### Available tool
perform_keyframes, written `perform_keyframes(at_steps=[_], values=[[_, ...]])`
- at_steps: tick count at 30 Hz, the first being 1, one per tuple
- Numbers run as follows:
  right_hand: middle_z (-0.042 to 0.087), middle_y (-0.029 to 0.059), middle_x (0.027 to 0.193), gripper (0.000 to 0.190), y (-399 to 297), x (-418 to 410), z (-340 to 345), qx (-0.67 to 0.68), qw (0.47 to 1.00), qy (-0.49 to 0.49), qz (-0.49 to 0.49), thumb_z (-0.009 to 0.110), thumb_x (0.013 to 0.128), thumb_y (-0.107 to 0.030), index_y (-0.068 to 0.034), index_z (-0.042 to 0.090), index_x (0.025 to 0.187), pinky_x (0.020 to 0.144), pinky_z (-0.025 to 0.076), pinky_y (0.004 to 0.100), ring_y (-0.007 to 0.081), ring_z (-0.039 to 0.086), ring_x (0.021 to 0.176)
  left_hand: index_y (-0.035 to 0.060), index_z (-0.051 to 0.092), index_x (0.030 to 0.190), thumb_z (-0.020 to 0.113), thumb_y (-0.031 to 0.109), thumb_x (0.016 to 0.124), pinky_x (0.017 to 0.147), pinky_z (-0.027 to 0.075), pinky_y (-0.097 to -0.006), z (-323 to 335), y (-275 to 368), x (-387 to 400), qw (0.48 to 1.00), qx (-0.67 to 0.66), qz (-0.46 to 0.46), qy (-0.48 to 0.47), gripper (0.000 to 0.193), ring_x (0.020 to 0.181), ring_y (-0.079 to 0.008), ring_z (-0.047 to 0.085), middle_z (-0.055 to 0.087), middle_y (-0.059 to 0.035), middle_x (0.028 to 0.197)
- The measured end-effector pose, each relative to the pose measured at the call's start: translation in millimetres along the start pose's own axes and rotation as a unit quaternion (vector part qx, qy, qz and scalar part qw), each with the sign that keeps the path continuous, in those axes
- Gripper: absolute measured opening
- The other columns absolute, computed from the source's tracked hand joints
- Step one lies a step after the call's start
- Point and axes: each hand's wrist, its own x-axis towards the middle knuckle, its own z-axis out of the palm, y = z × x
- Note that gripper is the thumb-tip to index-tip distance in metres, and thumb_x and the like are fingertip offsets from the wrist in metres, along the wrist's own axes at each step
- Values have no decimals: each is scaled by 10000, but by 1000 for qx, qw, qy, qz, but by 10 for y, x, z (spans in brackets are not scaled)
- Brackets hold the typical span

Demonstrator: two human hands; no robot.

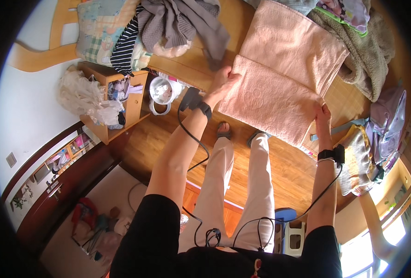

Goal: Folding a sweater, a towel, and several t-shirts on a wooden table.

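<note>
A pink textile point(271, 97), perhaps a towel or blanket, lies partly folded over on a bed with a woven mat. My left hand point(222, 83) grips its left edge near the fold, thumb on top. At the lower right of the folded part, my right hand point(322, 113) holds the other edge between thumb and fingers. Both wrists carry black strapped devices with cables. Left of the pink textile, a grey-brown knitted garment point(177, 24) lies heaped beside a patterned pillow point(99, 31) and a black-and-white striped cloth point(124, 47).
A fluffy grey-green blanket point(365, 59) and a purple garment point(386, 121) lie to the right. Near them is a yellow-and-grey cloth point(354, 160). A white bucket point(162, 91) stands beside an open wooden cabinet point(132, 104). Behind me are a blue stool point(284, 215) and a door point(66, 184).
</note>
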Motion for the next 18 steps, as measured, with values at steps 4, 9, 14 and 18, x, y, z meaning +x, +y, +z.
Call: perform_keyframes(at_steps=[4, 9, 14, 18], values=[[523, -90, 737, 141, -71, -35, 61, 42, 998, 51, 14, 562, 919, -125, -102, 607, 1051, 490, 331, 173, -4, 427, 581, 23, 411, 712, 646, 198, 847, 544, 345, -302, -34, 19, -18, 991, 58, 108, 45, 322, 614, -118, 367, 396, -27, 626], [583, -53, 854, 242, 53, 101, -124, 44, 998, 31, 34, 623, 898, -192, -110, 582, 1122, 614, 429, 191, 26, 534, 738, -1, 462, 744, 631, 193, 852, 537, 348, -309, -52, 11, 203, 992, 51, 88, 68, 279, 603, -126, 380, 436, -42, 621], [590, 52, 979, 330, 93, -36, -116, -257, 946, 166, -102, 632, 889, -216, -60, 530, 1161, 670, 477, 284, 137, 579, 802, 2, 554, 853, 635, 209, 854, 585, 393, -252, 56, -135, 105, 975, 30, 96, 200, 222, 651, -76, 444, 503, 11, 669], [451, 135, 1317, 495, -377, -572, 391, -522, 769, 187, -318, 657, 844, -229, -102, 474, 1286, 947, 410, 434, 281, 464, 1181, 16, 517, 841, 626, 221, 872, 576, 410, -267, -119, -380, -394, 981, 91, 80, 152, 234, 642, -87, 442, 494, -6, 698]])
